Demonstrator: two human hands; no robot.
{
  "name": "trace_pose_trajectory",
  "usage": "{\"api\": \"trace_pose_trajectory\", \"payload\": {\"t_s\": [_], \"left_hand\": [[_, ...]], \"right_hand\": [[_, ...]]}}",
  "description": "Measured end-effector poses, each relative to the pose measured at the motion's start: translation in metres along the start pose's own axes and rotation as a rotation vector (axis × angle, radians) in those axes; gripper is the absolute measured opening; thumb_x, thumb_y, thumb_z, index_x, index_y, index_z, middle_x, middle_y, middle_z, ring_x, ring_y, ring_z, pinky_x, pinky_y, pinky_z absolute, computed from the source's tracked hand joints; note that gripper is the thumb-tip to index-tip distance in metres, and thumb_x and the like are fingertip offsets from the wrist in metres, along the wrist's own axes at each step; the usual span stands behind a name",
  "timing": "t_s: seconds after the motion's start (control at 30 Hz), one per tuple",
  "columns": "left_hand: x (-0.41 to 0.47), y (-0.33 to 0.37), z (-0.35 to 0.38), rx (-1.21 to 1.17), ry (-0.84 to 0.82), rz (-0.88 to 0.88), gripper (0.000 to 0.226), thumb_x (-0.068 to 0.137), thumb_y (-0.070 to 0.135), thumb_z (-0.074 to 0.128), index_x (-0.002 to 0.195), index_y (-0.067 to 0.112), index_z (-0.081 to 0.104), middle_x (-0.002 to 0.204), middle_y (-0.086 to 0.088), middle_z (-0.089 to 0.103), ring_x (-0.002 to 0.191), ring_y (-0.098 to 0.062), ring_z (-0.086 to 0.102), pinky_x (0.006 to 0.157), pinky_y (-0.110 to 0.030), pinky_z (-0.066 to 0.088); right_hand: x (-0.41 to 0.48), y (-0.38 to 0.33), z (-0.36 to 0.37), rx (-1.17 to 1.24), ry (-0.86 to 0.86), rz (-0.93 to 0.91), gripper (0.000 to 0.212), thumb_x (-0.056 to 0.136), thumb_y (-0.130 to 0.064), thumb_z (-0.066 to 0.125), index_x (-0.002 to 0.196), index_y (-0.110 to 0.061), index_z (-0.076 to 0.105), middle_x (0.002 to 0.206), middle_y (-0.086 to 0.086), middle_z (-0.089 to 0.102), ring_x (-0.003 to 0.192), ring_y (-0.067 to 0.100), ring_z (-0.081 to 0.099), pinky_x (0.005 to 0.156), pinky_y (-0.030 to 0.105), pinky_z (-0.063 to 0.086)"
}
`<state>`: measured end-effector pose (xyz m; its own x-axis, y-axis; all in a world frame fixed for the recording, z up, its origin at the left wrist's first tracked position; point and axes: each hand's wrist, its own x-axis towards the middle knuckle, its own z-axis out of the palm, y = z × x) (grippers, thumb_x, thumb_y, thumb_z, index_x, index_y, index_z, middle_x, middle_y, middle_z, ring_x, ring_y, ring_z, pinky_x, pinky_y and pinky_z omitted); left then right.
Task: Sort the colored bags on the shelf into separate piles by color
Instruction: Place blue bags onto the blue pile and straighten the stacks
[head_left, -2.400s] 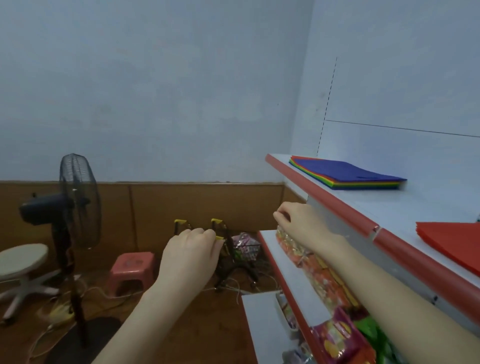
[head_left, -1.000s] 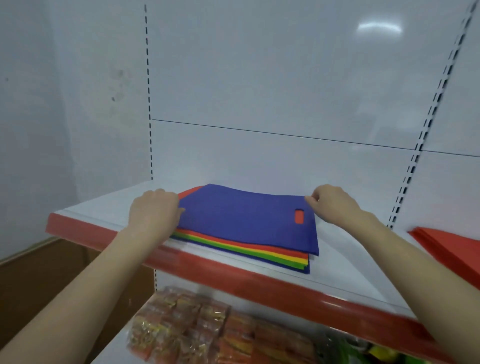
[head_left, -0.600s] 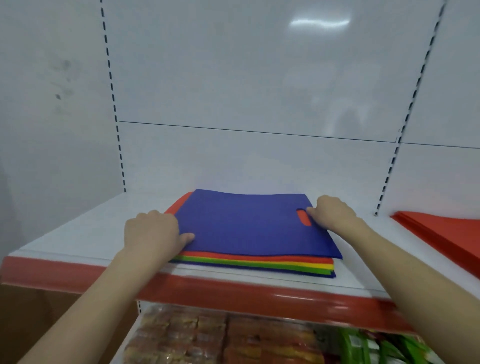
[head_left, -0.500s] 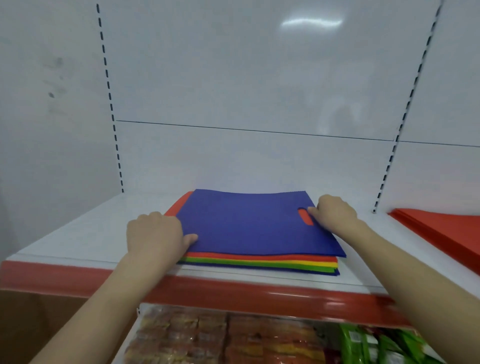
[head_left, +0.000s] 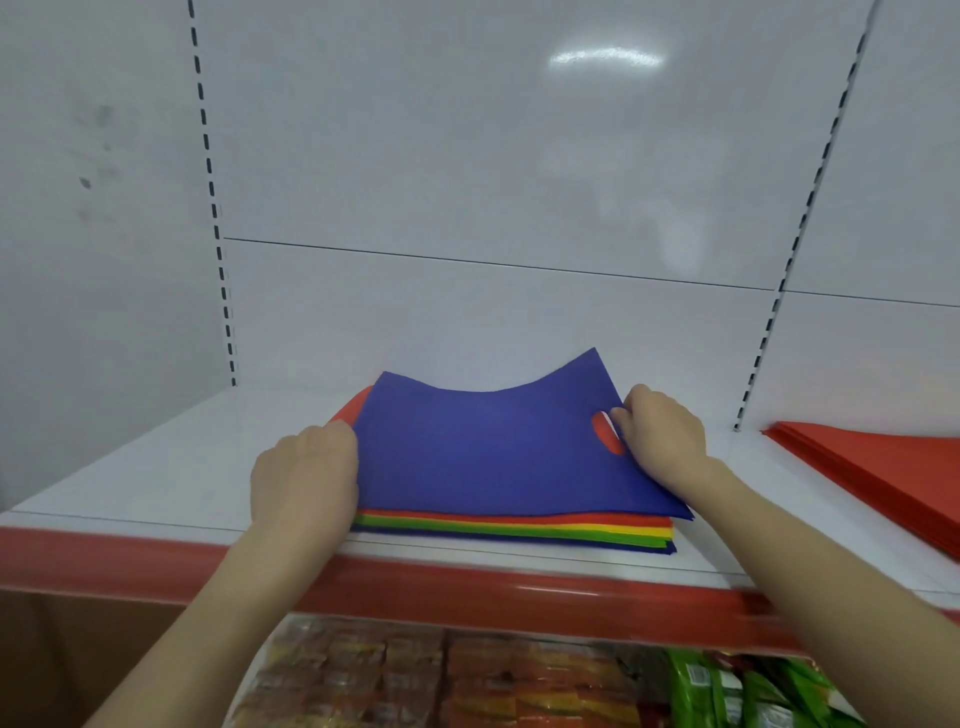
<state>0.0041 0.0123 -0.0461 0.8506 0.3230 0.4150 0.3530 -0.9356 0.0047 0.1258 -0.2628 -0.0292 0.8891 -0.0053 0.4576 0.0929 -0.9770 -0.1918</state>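
Right of the blue bag (head_left: 488, 452) — a red pile (head_left: 883, 478); snacks (head_left: 415, 675) below.

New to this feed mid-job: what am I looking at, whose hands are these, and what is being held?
There is no machine here. A person works with two bare hands, and the single picture comes from a camera worn on their head, looking forward and down. In front is a white shelf with a red front lip. On it lies a stack of flat coloured bags, with red, yellow, green and blue edges showing. The left hand and right hand each grip a side of the top blue bag, whose far edge curls up off the stack. A separate red pile lies to the right. Snack packets sit on the shelf below.
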Motion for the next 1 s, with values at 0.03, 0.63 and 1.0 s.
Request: {"api": "trace_pose_trajectory", "payload": {"t_s": [0.03,0.63,1.0], "left_hand": [[0.000,-0.001,0.000,-0.029,0.015,-0.010,0.008,0.096,0.017,0.044,0.090,0.016,0.039,0.096,-0.002,0.058,0.092,-0.024,0.057,0.064,-0.027,0.032],[-0.018,-0.006,-0.006,-0.503,0.299,0.035,0.023,0.097,0.027,0.039,0.093,0.006,0.048,0.079,-0.014,0.061,0.070,-0.035,0.051,0.060,-0.038,0.037],[-0.054,0.059,-0.032,-0.665,0.347,0.338,0.016,0.082,0.012,0.057,0.072,0.002,0.049,0.043,0.003,0.028,0.031,-0.027,0.040,0.049,-0.011,0.007]], "right_hand": [[0.000,0.001,0.000,-0.004,0.001,-0.002,0.022,0.099,-0.025,0.039,0.096,-0.006,0.049,0.102,0.012,0.061,0.080,0.027,0.050,0.065,0.030,0.033],[-0.012,0.010,-0.040,0.193,0.191,0.109,0.030,0.101,-0.027,0.035,0.107,-0.001,0.048,0.099,0.018,0.060,0.076,0.029,0.044,0.065,0.034,0.034],[-0.072,0.099,-0.089,0.252,0.352,0.296,0.027,0.098,-0.027,0.040,0.105,-0.003,0.051,0.099,0.014,0.059,0.083,0.028,0.046,0.067,0.034,0.033]]}}
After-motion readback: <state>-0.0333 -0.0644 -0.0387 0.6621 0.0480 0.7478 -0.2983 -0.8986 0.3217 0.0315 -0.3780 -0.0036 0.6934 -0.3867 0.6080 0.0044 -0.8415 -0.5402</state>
